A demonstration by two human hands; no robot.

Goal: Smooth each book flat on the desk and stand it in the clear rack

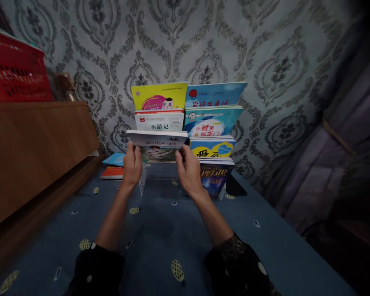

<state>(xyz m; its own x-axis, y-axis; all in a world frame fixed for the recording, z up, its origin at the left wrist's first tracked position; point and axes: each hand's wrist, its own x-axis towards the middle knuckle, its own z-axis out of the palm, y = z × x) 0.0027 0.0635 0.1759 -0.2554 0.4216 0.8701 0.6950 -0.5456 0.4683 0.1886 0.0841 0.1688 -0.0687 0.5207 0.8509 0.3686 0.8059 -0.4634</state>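
Observation:
Both my hands grip one book [158, 153] by its two side edges. Its top edge leans toward me, and its cover shows a figure outdoors. My left hand [132, 163] closes on the left edge, my right hand [188, 168] on the right edge. The book is at the left column of a clear tiered rack [142, 181]. Behind it stand a white book [158, 122] and a yellow-green book [160, 93]. The right column holds a blue book [216, 93], a teal book [214, 121], a yellow-and-blue book [212, 148] and a dark blue book [216, 176].
A few books [113, 168] lie flat left of the rack. A dark flat object [236, 186] rests at its right. The blue patterned cloth [154, 238] lies beneath. A wooden cabinet [40, 152] bearing a red basket [17, 68] is at left, a curtain [329, 156] at right.

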